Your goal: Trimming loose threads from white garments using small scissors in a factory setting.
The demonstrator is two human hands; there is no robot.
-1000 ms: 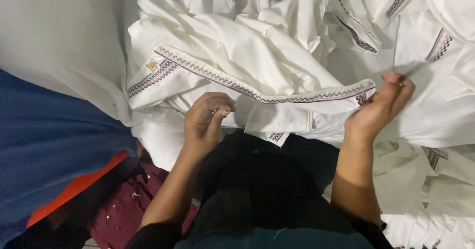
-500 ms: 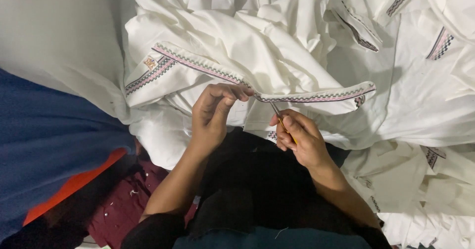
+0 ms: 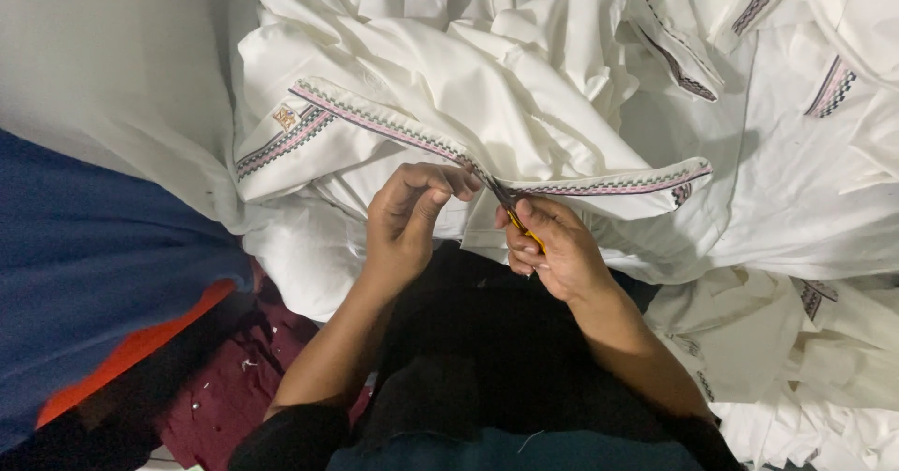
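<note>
White garment (image 3: pixel 524 106) with a pink-and-dark embroidered trim band (image 3: pixel 393 129) lies bunched over my lap, centre frame. My left hand (image 3: pixel 407 218) pinches the trim edge; at its 3 o'clock my right hand (image 3: pixel 552 246) grips small yellow-handled snips (image 3: pixel 513 211), blades touching the band. More white garments (image 3: pixel 805 153) at 2 o'clock, blue cloth (image 3: pixel 84 274) at 9.

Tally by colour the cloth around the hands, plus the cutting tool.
White garments with patterned trim: 1 heap, separate pieces cannot be told apart
Blue cloth with orange band: 1
Maroon cloth: 1
Black cloth: 1
Yellow-handled snips: 1
Total: 5
</note>
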